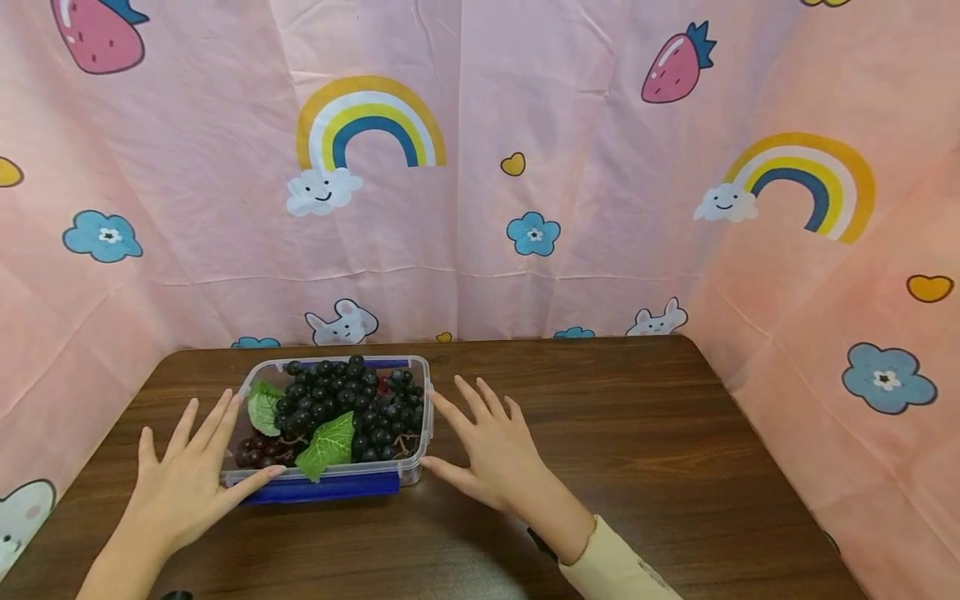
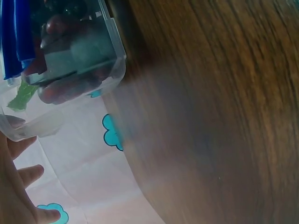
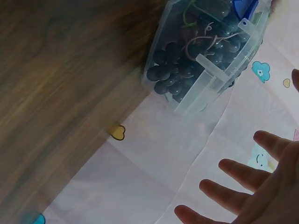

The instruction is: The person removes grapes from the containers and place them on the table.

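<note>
A clear plastic food container [image 1: 367,469] with a blue front latch [image 1: 322,488] stands left of centre on the table. Dark grapes [image 1: 322,396] fill it, along with some reddish grapes [image 1: 258,452] at its front left. Two green leaves show, one leaf [image 1: 330,446] lying over the front rim. My left hand [image 1: 180,483] is at the container's left side, fingers spread and straight, thumb near the front rim. On the right side my right hand [image 1: 495,450] spreads its fingers, the tips close to the wall. In the right wrist view those fingers [image 3: 240,172] appear apart from the container [image 3: 187,105].
The dark wood table [image 1: 637,442] extends to the right of the container. A pink curtain [image 1: 480,308] with printed rainbows and flowers hangs behind the table and along its sides. A small dark object [image 1: 177,595] shows at the bottom edge near the left forearm.
</note>
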`<state>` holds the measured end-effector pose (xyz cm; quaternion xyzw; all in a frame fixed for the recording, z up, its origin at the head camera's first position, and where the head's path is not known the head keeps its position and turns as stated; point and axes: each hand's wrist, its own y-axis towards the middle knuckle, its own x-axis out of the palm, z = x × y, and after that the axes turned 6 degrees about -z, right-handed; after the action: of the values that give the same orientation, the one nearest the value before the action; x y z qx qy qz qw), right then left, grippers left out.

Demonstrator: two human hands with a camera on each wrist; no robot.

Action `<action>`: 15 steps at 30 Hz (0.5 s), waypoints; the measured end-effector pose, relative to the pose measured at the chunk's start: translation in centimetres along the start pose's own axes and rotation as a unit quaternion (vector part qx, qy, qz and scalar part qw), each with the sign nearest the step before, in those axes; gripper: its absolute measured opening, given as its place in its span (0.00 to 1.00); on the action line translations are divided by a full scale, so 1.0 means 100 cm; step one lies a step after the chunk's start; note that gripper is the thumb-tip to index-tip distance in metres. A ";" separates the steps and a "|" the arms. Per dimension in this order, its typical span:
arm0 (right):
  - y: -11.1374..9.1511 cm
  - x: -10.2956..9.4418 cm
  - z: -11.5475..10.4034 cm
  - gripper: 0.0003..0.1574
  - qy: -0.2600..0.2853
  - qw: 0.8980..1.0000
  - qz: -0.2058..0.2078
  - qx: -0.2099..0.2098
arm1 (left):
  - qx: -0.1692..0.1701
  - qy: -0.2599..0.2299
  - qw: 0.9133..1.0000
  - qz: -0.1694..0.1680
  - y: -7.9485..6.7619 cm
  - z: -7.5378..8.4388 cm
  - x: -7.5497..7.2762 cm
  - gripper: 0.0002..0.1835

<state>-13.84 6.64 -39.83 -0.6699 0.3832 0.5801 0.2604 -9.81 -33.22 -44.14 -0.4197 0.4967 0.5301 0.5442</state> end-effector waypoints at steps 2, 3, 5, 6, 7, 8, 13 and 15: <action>0.005 -0.001 -0.002 0.50 -0.004 1.000 0.000 -0.006 | 0.000 0.001 1.000 0.000 0.001 -0.001 0.001 0.64; 0.007 -0.002 -0.003 0.50 -0.006 1.000 -0.001 -0.010 | 0.000 0.001 1.000 0.000 0.001 -0.001 0.002 0.64; 0.012 -0.003 -0.005 0.51 -0.009 1.000 -0.003 -0.015 | 0.001 0.002 1.000 0.000 0.002 -0.002 0.002 0.64; 0.015 -0.004 -0.005 0.51 -0.009 1.000 -0.005 -0.018 | 0.001 0.002 1.000 0.000 0.002 -0.002 0.002 0.64; 0.018 -0.004 -0.006 0.51 -0.009 1.000 -0.006 -0.021 | 0.001 0.002 1.000 0.000 0.002 -0.003 0.002 0.64; 0.021 -0.004 -0.006 0.51 -0.009 1.000 -0.007 -0.024 | 0.001 0.003 1.000 -0.002 0.002 -0.003 0.002 0.64; 0.037 -0.007 -0.011 0.50 -0.012 0.999 -0.022 -0.035 | 0.000 0.003 1.000 -0.008 0.001 -0.004 0.003 0.64; 0.043 -0.009 -0.015 0.50 -0.017 0.999 -0.026 -0.042 | -0.002 0.000 1.000 -0.009 -0.001 -0.004 0.004 0.64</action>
<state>-16.52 3.21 -38.25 -0.6800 0.3366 0.5998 0.2540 -9.82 -33.59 -44.57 -0.4254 0.4918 0.5259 0.5483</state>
